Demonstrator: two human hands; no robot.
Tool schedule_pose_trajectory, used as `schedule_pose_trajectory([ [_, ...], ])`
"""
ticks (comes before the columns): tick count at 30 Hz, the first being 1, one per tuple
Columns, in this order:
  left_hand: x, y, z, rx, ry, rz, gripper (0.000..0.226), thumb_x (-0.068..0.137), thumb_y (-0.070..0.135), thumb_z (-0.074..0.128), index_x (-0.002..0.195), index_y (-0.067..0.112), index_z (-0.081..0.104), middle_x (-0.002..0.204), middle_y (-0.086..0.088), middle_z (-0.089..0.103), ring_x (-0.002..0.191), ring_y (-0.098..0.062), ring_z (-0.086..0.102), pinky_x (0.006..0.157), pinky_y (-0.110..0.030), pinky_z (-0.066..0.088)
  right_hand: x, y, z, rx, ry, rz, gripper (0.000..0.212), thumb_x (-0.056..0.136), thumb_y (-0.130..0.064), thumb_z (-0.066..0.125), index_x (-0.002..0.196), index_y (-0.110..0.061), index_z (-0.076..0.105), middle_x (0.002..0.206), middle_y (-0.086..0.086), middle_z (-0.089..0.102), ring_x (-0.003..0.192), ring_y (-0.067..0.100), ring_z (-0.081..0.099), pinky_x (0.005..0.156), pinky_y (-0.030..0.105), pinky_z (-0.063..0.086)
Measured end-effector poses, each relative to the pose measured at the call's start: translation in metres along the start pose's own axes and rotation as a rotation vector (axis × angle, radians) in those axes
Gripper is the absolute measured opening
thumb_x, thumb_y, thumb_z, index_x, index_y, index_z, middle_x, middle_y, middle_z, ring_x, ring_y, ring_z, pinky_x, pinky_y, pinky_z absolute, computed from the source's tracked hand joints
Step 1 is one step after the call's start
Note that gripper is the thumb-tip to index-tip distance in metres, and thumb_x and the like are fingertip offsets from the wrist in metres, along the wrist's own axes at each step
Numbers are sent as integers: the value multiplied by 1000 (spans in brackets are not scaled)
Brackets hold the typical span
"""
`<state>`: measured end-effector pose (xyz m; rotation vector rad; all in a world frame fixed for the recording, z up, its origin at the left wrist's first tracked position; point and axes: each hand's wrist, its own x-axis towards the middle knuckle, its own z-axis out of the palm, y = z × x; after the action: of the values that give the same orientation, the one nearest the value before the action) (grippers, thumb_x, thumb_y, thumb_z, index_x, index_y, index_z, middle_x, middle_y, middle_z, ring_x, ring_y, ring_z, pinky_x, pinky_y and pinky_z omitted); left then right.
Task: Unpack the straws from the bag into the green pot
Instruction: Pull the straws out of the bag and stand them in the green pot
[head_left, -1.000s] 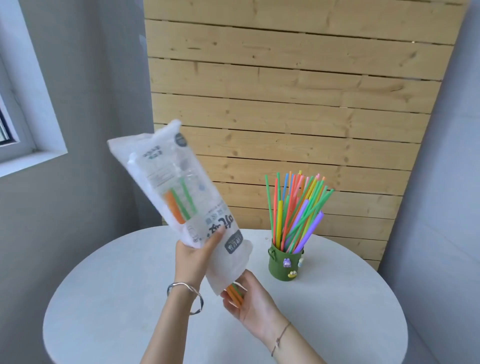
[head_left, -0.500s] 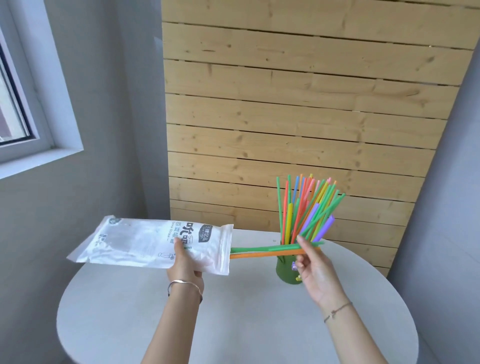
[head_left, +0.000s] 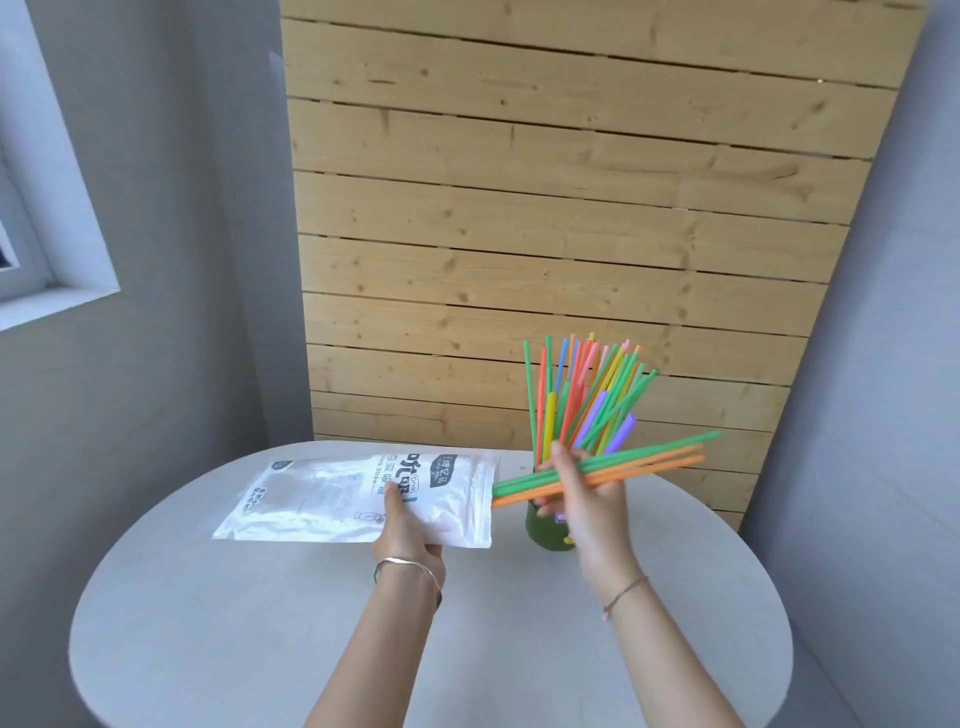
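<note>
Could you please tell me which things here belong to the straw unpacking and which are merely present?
Job:
straw bag
green and orange straws in right hand
green pot
left hand

Merely present:
round table
wooden panel
window sill

Home nook: window (head_left: 31, 208), plank panel (head_left: 571, 234)

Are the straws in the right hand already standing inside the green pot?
No, the right hand holds the green and orange straws nearly level, in front of the green pot.
</note>
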<state>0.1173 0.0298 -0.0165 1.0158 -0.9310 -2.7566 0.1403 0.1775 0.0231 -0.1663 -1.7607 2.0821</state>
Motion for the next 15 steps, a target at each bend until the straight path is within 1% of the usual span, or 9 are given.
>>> schedule_pose_trajectory([
  [2,4,3,1,-14,3,-2,33,88,40,61,112,19,54,94,5,62,74,-9,60,68,-26,49,18,-21,-21,-62,60,-101,30,92,-16,56,63,-8,58,43,-2,55,32,10,50,35,21,43],
  [3,6,5,2,-16,14,1,33,87,41,62,111,20,54,92,6,61,73,-8,59,69,-25,48,27,-32,-32,-93,83,-147,32,92,-17,55,62,-10,57,39,-1,54,31,10,49,37,22,44],
  [5,8,7,5,-11,27,4,33,86,43,62,110,21,55,92,7,59,73,-8,58,72,-26,47,46,-50,-50,-185,127,-225,33,93,-21,54,61,-11,57,35,0,54,30,8,48,38,20,45],
  [7,10,5,7,-7,28,8,33,86,43,62,109,20,55,90,8,59,73,-8,58,69,-26,48,64,-61,-61,-295,153,-285,35,92,-25,54,61,-12,59,34,-2,54,29,6,48,37,17,44],
  [9,12,3,9,-8,30,6,33,86,43,63,108,20,55,88,8,58,73,-8,58,64,-23,47,76,-66,-64,-396,136,-324,35,91,-29,55,61,-12,61,34,-1,53,29,6,49,37,15,43],
  [10,12,2,9,-9,29,2,34,85,44,63,108,20,55,89,8,58,73,-8,58,62,-23,47,81,-67,-63,-447,118,-335,35,91,-29,56,62,-11,62,37,-1,54,29,5,49,38,15,43],
  [11,13,1,9,-11,27,2,34,85,44,64,108,20,55,92,8,60,73,-8,58,64,-23,47,85,-65,-61,-500,99,-340,34,90,-30,56,63,-11,63,40,3,54,29,5,50,38,15,43],
  [13,13,1,10,-12,26,2,35,84,44,64,108,21,56,103,5,61,76,-9,59,73,-26,48,91,-59,-56,-594,53,-327,33,89,-31,58,64,-12,65,44,7,56,30,5,52,41,16,46],
  [15,14,2,10,-12,24,6,34,84,44,65,108,21,56,111,3,60,83,-12,60,80,-25,47,94,-47,-50,-667,-9,-300,34,88,-32,60,63,-12,67,50,11,62,36,11,58,46,25,52],
])
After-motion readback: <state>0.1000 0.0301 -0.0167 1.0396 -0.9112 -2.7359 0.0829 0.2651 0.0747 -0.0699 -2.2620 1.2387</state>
